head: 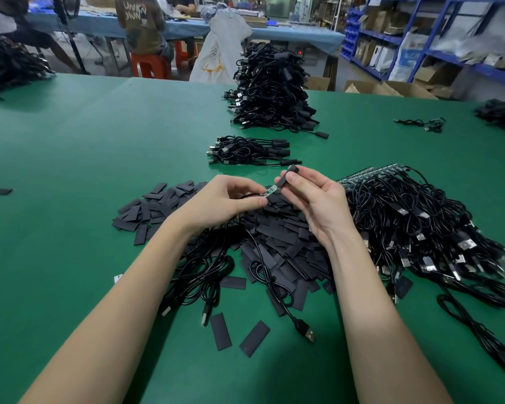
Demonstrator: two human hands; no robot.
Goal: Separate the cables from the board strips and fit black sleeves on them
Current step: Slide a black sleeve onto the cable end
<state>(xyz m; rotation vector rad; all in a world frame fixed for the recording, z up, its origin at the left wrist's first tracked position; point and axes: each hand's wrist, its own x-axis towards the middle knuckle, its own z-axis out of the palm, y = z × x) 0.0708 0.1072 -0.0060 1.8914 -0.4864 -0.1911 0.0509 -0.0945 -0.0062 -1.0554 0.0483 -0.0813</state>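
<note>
Above the sleeve pile, left hand pinches the board at its cable end; right hand pinches a sleeve, its mouth at the board's free tip. Step looks like sleeving. Next: keep both aligned, slide sleeve down over the board. Finished cables lie beyond.

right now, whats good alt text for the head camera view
Two bare hands work over a green table: the left hand pinches a small green board on a cable, and the right hand holds a black sleeve at its tip. Loose sleeves and cable piles surround them.
</note>
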